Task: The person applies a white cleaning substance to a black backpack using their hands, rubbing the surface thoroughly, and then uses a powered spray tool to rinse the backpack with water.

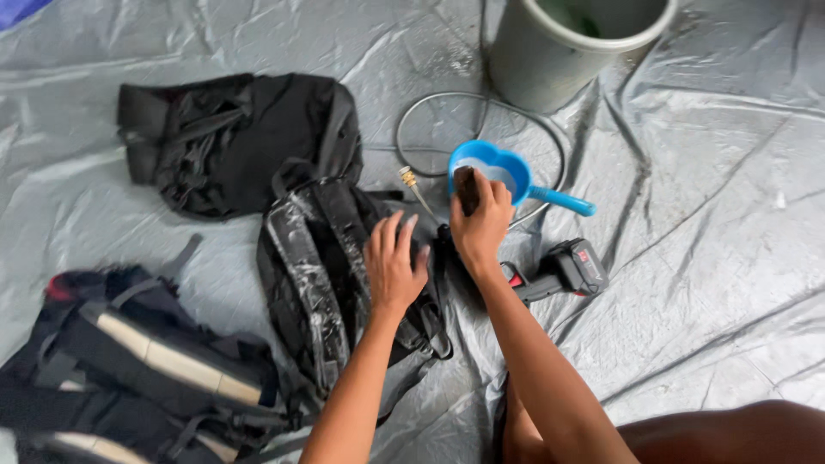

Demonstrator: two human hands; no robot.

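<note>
Soapy black backpack (331,283) lies flat in the middle of the grey plastic sheet (705,258), its straps and panels streaked with white lather, and the left hand (394,265) rests on it with fingers spread and palm down, which looks like a way to pin the fabric so it does not slide on the slick sheet. Just right of it, the right hand (478,225) is closed around a dark brush or sponge (467,188), too small to tell which, and holds it at the rim of a blue scoop (498,172) with a long handle, seemingly to wet it in what looks like water inside. Below that hand sits a black and red cordless sprayer (563,271), and a thin grey hose (481,129) with a brass tip loops around the scoop toward a grey bucket (567,43) at the top edge, all close by the person's hands. Farther left, a second black bag (232,142) lies crumpled and apart, and a black bag with pale stripes (146,369) sits at the lower left, near but not touching the soapy one. The person's bare knee shows at the lower right corner.
</note>
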